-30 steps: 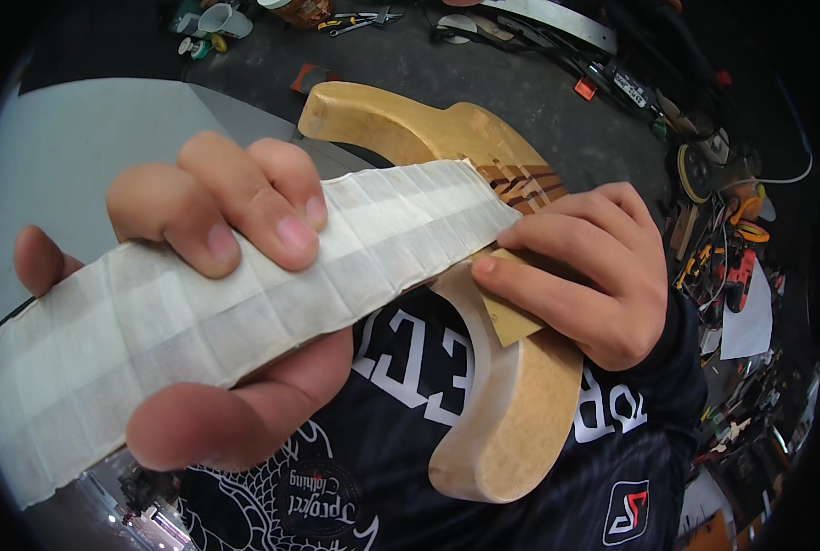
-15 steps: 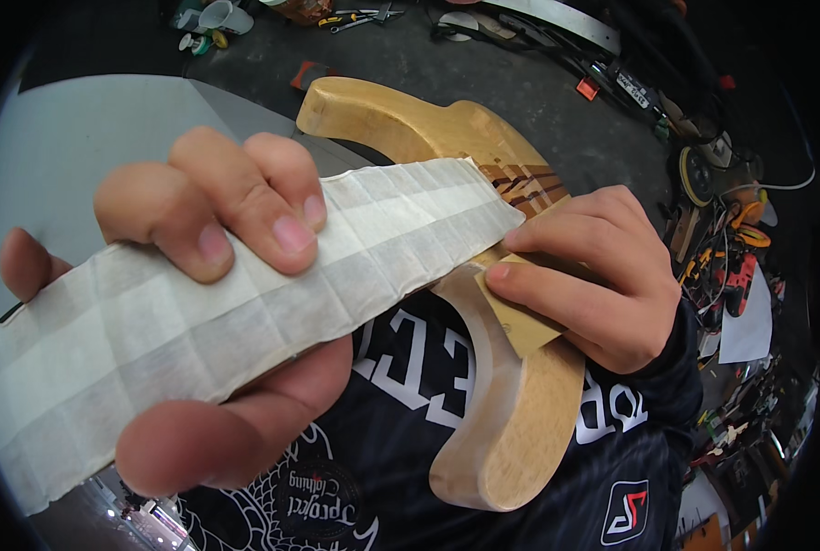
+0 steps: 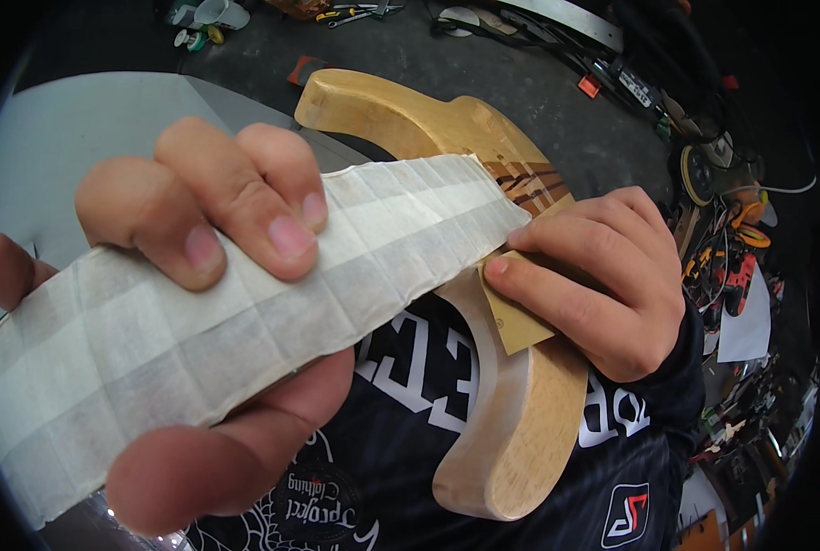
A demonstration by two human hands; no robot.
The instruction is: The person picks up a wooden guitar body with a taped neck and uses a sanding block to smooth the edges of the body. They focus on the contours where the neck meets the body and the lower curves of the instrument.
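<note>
A pale wooden guitar body (image 3: pixel 538 432) with two curved horns leans against my dark printed shirt. Its neck (image 3: pixel 382 220), covered in strips of whitish masking tape, runs toward the lower left. My left hand (image 3: pixel 217 220) is wrapped round this neck, fingers over the taped face and thumb beneath. On the body beside the neck's end, my right hand (image 3: pixel 603 275) presses a folded piece of tan sandpaper (image 3: pixel 518 317) against the inner side of the near horn. Dark wood stripes (image 3: pixel 534 184) show between the neck's end and the far horn (image 3: pixel 364 101).
A light grey rounded surface (image 3: pixel 88 129) lies beyond my left hand. The dark floor (image 3: pixel 557 119) holds hand tools (image 3: pixel 355 14), a white cup (image 3: pixel 221 14) and a red-and-black scrap (image 3: pixel 307 69). Cables, orange tools and a white paper sheet (image 3: pixel 745 317) clutter the right side.
The sandpaper and my right hand have shifted slightly up along the horn. The taped neck and my left hand have moved a little, with the grip unchanged.
</note>
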